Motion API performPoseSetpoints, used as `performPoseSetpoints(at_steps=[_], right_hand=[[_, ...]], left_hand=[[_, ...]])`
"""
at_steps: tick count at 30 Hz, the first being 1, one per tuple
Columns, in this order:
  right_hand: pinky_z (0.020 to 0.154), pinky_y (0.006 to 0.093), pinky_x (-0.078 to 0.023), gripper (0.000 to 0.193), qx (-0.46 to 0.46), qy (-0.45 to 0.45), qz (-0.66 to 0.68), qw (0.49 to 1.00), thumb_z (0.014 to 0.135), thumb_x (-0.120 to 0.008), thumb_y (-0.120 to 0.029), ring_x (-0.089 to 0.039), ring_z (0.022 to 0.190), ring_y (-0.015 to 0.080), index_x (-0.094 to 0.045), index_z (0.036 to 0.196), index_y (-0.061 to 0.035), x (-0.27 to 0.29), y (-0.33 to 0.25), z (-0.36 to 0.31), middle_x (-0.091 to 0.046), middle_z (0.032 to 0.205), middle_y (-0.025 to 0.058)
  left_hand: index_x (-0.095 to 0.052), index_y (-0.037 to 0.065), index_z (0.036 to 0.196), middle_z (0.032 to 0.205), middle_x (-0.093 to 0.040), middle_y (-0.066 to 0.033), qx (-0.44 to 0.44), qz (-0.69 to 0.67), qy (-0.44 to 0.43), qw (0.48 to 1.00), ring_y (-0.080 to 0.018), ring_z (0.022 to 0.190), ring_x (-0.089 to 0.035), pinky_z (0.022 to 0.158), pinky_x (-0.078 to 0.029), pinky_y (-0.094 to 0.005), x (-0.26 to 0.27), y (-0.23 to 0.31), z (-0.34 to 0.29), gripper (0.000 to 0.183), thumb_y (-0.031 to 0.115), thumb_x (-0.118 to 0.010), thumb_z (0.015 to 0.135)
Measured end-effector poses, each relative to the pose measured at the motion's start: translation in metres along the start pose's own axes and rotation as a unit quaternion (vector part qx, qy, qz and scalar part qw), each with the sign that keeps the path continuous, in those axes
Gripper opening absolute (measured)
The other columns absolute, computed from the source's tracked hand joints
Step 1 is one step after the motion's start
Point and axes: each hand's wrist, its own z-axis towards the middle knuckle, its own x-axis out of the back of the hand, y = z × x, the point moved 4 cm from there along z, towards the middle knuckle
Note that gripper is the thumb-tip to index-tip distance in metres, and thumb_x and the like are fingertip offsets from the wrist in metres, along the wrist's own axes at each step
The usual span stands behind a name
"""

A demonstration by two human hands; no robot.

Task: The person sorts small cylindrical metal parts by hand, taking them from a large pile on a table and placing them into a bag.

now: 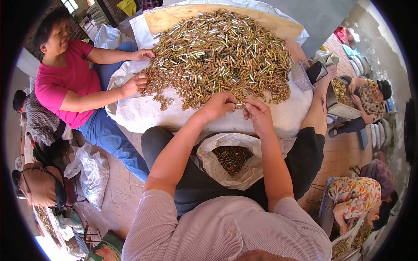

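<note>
My left hand (220, 106) and my right hand (258, 115) meet at the near edge of a large heap of small metal cylinders (226, 52), gold and silver in colour. Between my fingertips is one small silvery metal cylinder (239, 105), pinched from both sides and partly covered. Smaller coppery metal pieces (163, 80) lie along the heap's near and left edges. Below my hands, between my legs, an open white sack (208, 150) holds many darker metal pieces (233, 158).
A white cloth (130, 115) covers the table under the heap. At the left, a person in a pink shirt (65, 82) has both hands at the heap. A phone (316, 71) lies by the right edge. A filled plastic bag (93, 174) stands on the floor; other people work around.
</note>
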Motion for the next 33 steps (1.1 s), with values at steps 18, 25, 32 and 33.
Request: performPoseSetpoints(at_steps=[18, 25, 32, 33], right_hand=[[0.058, 0.0272, -0.048, 0.015, -0.014, -0.027, 0.068, 0.997, 0.093, -0.065, -0.009, -0.061, 0.07, 0.0132, -0.067, 0.105, -0.001, -0.001, -0.011, -0.004, -0.066, 0.082, 0.0043], [0.057, 0.0273, -0.048, 0.011, -0.032, 0.002, 0.127, 0.991, 0.092, -0.064, -0.007, -0.061, 0.068, 0.0138, -0.066, 0.101, -0.0015, -0.003, -0.013, -0.007, -0.065, 0.08, 0.0047], [0.056, 0.0269, -0.048, 0.009, -0.033, -0.017, 0.135, 0.99, 0.091, -0.065, -0.007, -0.062, 0.067, 0.0129, -0.066, 0.098, -0.0024, -0.005, -0.013, -0.008, -0.066, 0.081, 0.0044], [0.056, 0.0269, -0.048, 0.009, -0.034, -0.017, 0.135, 0.99, 0.091, -0.065, -0.007, -0.062, 0.067, 0.0129, -0.066, 0.098, -0.0024, -0.005, -0.012, -0.008, -0.066, 0.081, 0.0044]], left_hand=[[-0.07, 0.001, 0.099, 0.086, -0.067, -0.0051, -0.047, -0.028, -0.004, 0.998, -0.011, 0.07, -0.06, 0.058, -0.048, -0.0256, -0.012, 0.015, 0.001, 0.01, 0.006, -0.065, 0.091], [-0.062, -0.003, 0.111, 0.089, -0.066, -0.0084, 0.025, -0.167, -0.012, 0.986, -0.0144, 0.071, -0.063, 0.064, -0.056, -0.0296, -0.015, 0.013, 0.003, 0.022, 0.005, -0.066, 0.091], [-0.059, -0.003, 0.111, 0.092, -0.067, -0.0103, 0.047, -0.333, 0.023, 0.941, -0.0204, 0.079, -0.071, 0.07, -0.06, -0.031, -0.008, 0.016, 0.003, 0.022, 0.004, -0.066, 0.092], [-0.059, -0.003, 0.111, 0.092, -0.067, -0.0103, 0.048, -0.333, 0.023, 0.941, -0.0204, 0.079, -0.071, 0.07, -0.06, -0.031, -0.008, 0.016, 0.002, 0.022, 0.004, -0.066, 0.092]])
